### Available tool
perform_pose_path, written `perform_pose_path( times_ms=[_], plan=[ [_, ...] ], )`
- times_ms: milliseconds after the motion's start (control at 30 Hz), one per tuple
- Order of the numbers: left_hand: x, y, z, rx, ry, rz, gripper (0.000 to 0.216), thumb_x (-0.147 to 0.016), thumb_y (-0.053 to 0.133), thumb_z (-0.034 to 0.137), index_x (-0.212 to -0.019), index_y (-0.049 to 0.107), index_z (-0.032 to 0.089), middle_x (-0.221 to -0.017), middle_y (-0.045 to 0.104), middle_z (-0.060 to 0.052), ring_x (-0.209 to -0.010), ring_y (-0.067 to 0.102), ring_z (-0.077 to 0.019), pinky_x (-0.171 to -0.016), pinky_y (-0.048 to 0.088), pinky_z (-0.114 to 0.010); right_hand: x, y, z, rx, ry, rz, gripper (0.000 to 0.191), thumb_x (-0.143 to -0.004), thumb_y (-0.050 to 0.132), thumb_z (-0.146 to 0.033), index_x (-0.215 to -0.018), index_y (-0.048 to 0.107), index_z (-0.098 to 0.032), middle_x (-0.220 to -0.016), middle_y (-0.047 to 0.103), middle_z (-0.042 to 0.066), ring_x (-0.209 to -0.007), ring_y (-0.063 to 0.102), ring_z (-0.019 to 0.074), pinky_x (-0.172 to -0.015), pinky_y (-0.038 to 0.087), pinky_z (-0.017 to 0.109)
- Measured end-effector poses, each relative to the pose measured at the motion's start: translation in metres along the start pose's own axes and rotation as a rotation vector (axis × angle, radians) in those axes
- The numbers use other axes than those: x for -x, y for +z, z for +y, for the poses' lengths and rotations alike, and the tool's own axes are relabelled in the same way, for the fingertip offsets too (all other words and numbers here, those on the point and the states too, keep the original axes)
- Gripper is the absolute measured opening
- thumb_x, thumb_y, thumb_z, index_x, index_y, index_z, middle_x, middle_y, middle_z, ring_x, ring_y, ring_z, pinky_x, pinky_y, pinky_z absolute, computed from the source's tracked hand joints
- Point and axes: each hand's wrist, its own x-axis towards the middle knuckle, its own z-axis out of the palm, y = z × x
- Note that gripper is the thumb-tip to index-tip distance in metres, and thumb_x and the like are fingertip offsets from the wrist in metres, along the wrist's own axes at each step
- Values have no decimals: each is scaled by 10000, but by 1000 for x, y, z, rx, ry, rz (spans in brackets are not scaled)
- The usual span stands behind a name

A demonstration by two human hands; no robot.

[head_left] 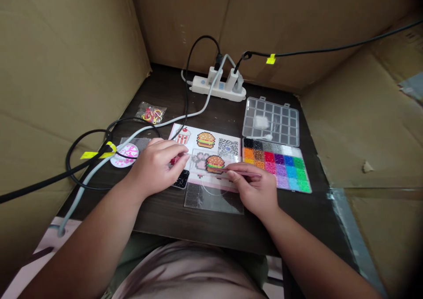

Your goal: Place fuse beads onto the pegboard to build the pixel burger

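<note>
A bead burger [215, 163] sits on a clear pegboard [213, 196] laid over a printed pattern sheet [205, 141]. My right hand [256, 191] pinches thin tweezers [243, 172] whose tip points left at the burger's lower edge. My left hand [158, 166] rests on the sheet's left side, fingers curled and closed near some red beads [175, 160]; what they pinch is hidden. A small black tray [181, 180] lies just under that hand.
An open bead box [276, 164] with coloured compartments and its clear lid [271, 121] lies to the right. A power strip [218, 87] with cables is at the back. A small bag [151, 113], a pink-and-white disc [124, 155] and cardboard walls surround the dark table [165, 213].
</note>
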Motion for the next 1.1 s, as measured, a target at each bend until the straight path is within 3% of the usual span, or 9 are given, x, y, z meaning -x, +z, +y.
perform_pose_path(
  times_ms=[1100],
  plan=[
    [0, 1, 1, -9, 32, 15, 82, -869, 617, 207, -881, 677, 152, -824, 723, -41, -728, 661, -175, -756, 486, -345, 0, 2, 0, 1, -15, 19, 72, -791, 681, -228, -778, 748, -207, -785, 767, 38, -735, 730, 189, -674, 605, 303]
  ],
)
